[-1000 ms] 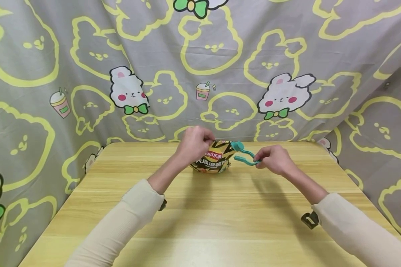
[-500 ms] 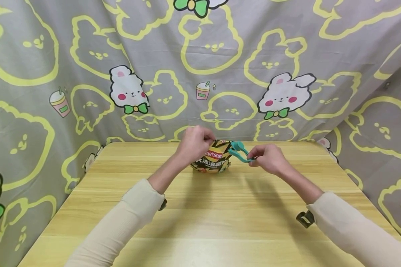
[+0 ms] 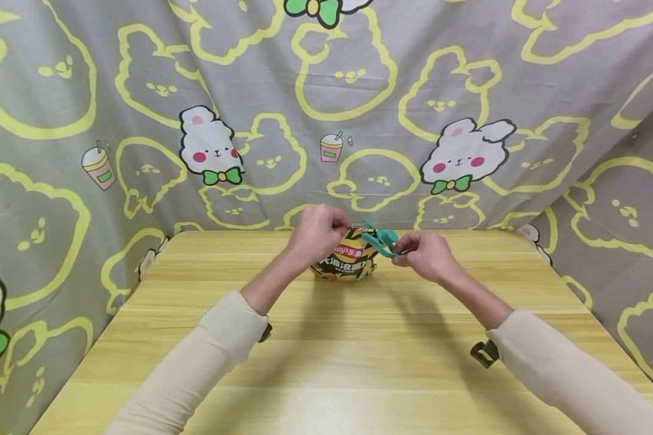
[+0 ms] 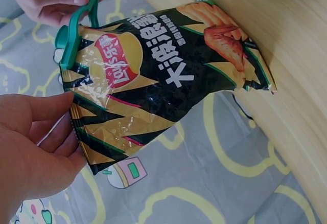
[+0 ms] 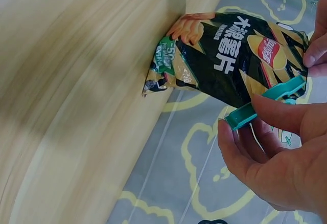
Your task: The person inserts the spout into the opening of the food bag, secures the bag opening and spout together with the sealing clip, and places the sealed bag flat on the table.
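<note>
A black and gold bag of Lay's chips (image 3: 350,260) stands upright at the back of the table. My left hand (image 3: 317,237) pinches its top edge, thumb on the printed front in the left wrist view. My right hand (image 3: 427,257) holds a teal bag clip (image 5: 265,101) between thumb and fingers. The clip's two arms straddle the bag's top right corner, one along the front and one behind. In the left wrist view, the clip (image 4: 76,32) sits at the top edge, beside the left fingertips.
The wood-grain table (image 3: 326,362) stretches out in front of the bag. A grey curtain (image 3: 272,78) with yellow cartoon outlines hangs close behind the table and along both sides. A dark strap device (image 3: 485,353) shows under the right sleeve.
My right hand has moved left with the bag clip, whose arms have slid from beside the bag onto its top right corner. My left hand and the bag have stayed put.
</note>
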`<state>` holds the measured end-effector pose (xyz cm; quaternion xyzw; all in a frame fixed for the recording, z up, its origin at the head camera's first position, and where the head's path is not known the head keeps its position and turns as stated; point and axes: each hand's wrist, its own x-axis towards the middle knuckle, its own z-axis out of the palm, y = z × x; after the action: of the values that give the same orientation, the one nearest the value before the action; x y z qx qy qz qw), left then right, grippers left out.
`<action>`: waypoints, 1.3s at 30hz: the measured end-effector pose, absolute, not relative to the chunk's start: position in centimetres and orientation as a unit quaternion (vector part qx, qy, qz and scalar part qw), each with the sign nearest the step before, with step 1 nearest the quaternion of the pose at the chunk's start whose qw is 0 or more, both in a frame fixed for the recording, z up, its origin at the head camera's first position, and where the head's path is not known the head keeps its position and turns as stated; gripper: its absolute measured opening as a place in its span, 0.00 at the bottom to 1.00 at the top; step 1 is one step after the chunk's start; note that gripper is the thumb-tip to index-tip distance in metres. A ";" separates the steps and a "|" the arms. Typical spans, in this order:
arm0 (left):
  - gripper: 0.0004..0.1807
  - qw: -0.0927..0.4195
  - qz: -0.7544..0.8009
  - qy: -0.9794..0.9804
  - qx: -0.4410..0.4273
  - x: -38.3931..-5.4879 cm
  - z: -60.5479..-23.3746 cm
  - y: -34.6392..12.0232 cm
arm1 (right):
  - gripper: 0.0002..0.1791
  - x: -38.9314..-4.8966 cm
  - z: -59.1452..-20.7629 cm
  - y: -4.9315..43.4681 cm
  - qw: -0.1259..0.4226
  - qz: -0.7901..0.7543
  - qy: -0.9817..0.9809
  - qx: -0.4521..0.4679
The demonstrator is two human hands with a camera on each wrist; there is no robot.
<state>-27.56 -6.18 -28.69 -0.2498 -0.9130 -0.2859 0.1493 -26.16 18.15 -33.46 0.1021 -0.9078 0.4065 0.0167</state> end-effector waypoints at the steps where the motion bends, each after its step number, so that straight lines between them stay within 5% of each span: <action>1: 0.18 0.149 -0.286 -0.913 -0.249 -27.6 -28.7 -6.2 | 0.08 -26.1 -33.5 18.1 0.016 0.410 -0.906 0.100; 15: 0.20 0.148 -0.289 -0.911 -0.254 -27.6 -28.7 -6.3 | 0.13 -26.4 -33.5 17.3 0.033 0.417 -0.905 0.081; 27: 0.19 0.152 -0.293 -0.910 -0.250 -27.6 -29.0 -6.3 | 0.27 -26.9 -33.5 16.9 0.014 0.465 -0.883 0.062; 39: 0.16 0.157 -0.288 -0.913 -0.244 -27.7 -29.1 -6.2 | 0.23 -26.9 -33.4 16.4 0.014 0.456 -0.887 0.064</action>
<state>-27.67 -6.25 -29.11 -0.2435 -0.9129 -0.2877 0.1567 -26.94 16.42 -33.35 0.0643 -0.8873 0.4564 0.0144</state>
